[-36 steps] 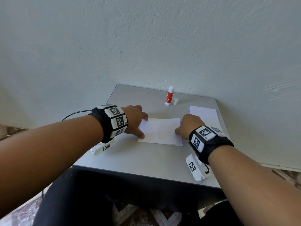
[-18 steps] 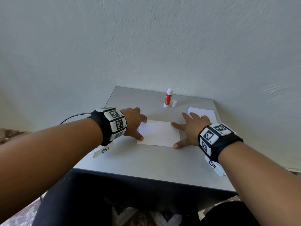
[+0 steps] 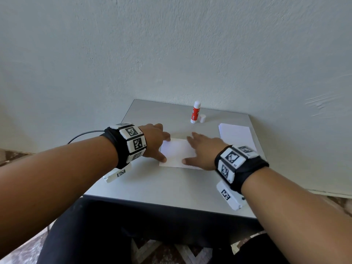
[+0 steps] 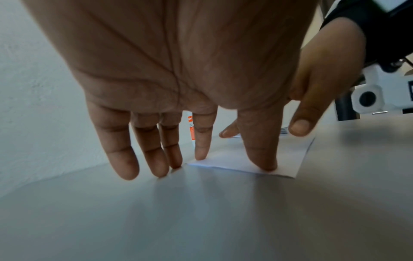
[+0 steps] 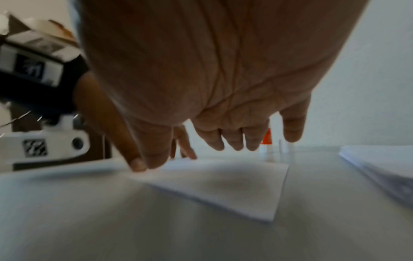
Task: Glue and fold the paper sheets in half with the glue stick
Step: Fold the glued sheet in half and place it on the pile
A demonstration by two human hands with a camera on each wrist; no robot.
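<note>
- Right hand (image 3: 202,152), fingers now spread flat, has slid leftward across the folded sheet (image 3: 176,153) at table (image 3: 152,187) centre, smoothing it.
- Left hand (image 3: 155,141), open, pins the left edge.
- Fold apparently sealed; uncapped glue stick (image 3: 195,112) and paper stack (image 3: 236,136) wait behind.

Little of what I see can be read. The glue stick (image 3: 195,112), upright near the far edge of the table (image 3: 171,187), carries white lettering on its red label, too small to make out from my head view; past my left hand's fingers (image 4: 202,139) the left wrist view shows a strip of that label with broken white letters I cannot spell out. The bands on both my wrists bear black-and-white square code markers (image 3: 137,143), and a tiny mark sits in the corner of some, too small to read reliably. The folded sheet (image 3: 177,153) and the paper stack (image 3: 235,135) at the right edge show no print.
</note>
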